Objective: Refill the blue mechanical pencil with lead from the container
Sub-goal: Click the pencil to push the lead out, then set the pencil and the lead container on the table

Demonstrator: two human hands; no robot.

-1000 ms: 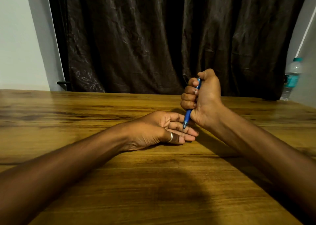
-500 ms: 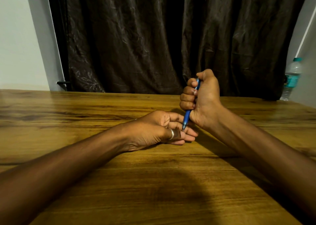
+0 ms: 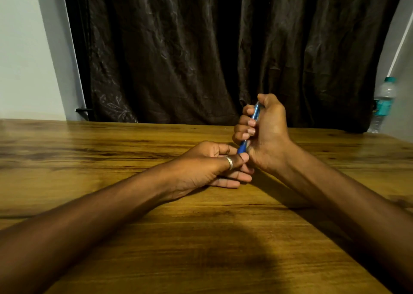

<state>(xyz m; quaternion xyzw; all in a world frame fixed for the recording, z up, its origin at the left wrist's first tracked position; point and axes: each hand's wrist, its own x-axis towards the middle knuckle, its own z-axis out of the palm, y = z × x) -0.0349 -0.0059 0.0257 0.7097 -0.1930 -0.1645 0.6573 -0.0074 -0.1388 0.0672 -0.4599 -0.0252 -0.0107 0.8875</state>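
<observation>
Above the table (image 3: 111,204), centre-right: right hand (image 3: 266,132) fisted around the pencil (image 3: 254,114), thumb on its top end, tip pointing down. Left hand (image 3: 207,166) pinches at the tip; whether anything lies between its fingers cannot be told. Likely step: feeding lead. Advice: keep barrel steady, thumb pressing squarely, tip guided gently. Pencil: slim, blue, slightly tilted. Container not visible.
</observation>
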